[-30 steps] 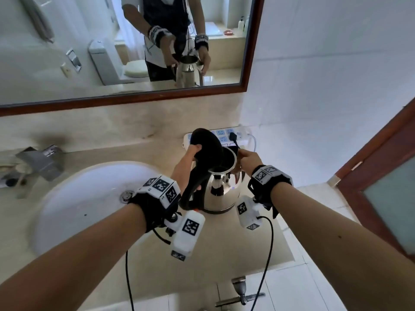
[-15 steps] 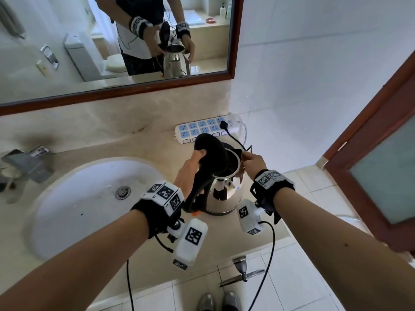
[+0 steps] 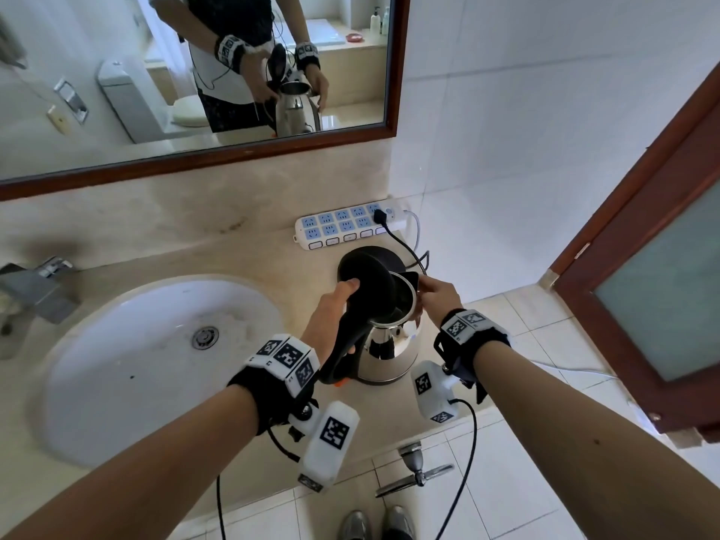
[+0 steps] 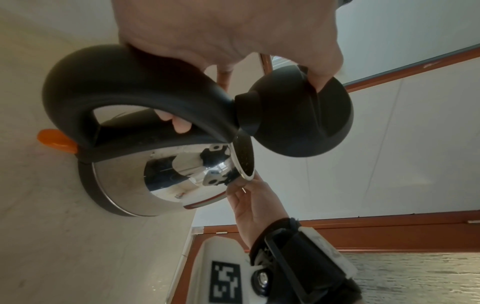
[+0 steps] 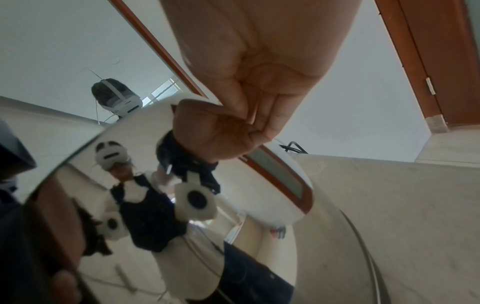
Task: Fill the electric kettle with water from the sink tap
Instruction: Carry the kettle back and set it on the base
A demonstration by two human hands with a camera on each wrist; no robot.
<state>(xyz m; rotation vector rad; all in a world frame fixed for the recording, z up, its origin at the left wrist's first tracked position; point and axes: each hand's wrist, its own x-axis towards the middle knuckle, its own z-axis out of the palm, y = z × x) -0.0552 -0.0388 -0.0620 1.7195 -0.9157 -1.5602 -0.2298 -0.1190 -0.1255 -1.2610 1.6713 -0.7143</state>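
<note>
The steel electric kettle (image 3: 383, 344) stands on the beige counter (image 3: 253, 259), right of the white sink basin (image 3: 128, 364). Its black lid (image 3: 366, 278) is tipped up and the mouth is open. My left hand (image 3: 335, 305) grips the black handle (image 4: 130, 82), with the thumb against the lid (image 4: 298, 119). My right hand (image 3: 438, 296) holds the kettle's rim and far side by the spout, also seen in the left wrist view (image 4: 252, 197). The shiny kettle body (image 5: 155, 205) fills the right wrist view. The chrome tap (image 3: 39, 292) is at the far left.
A white and blue power strip (image 3: 350, 224) lies against the back wall, with a black cord running behind the kettle. A mirror (image 3: 195, 72) hangs above. A brown door (image 3: 643, 267) stands at the right. The counter's front edge is just behind my wrists.
The head view has pulled back and tilted down, showing more floor. Both hands and the kettle keep the same places, and the lid stays up.
</note>
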